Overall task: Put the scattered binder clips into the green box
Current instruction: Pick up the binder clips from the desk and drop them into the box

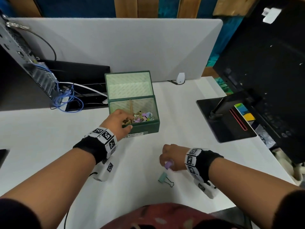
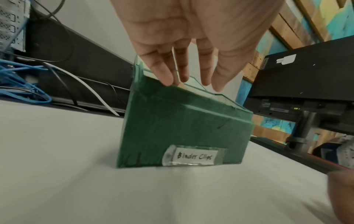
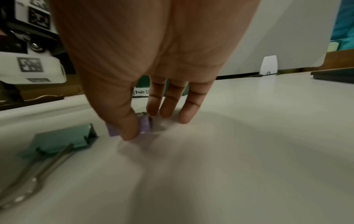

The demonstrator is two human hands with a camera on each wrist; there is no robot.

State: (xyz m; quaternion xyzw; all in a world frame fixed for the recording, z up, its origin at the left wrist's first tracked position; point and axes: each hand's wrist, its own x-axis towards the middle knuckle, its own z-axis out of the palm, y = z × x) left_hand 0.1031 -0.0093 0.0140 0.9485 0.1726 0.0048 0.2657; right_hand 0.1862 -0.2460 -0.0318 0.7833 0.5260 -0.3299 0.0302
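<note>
The green box (image 1: 146, 127) stands open mid-table with its lid up behind it, a "Binder Clips" label (image 2: 193, 156) on its front, and several coloured clips (image 1: 143, 116) inside. My left hand (image 1: 127, 123) hangs over the box's front left corner; its fingers (image 2: 164, 72) are straight over the rim and hold nothing. Nearer to me, my right hand (image 1: 165, 161) pinches a purple binder clip (image 1: 168, 164) between thumb and fingers, low at the table top (image 3: 145, 125). A teal binder clip (image 1: 162, 176) lies on the table just beside it (image 3: 65, 141).
A black monitor (image 1: 264, 71) on a stand base (image 1: 226, 119) fills the right side. At the left are a computer case (image 1: 21, 55), blue cables (image 1: 69, 100) and a black tray (image 1: 79, 71). A grey partition (image 1: 123, 47) closes the back, with a small white device (image 1: 180, 78) at its foot.
</note>
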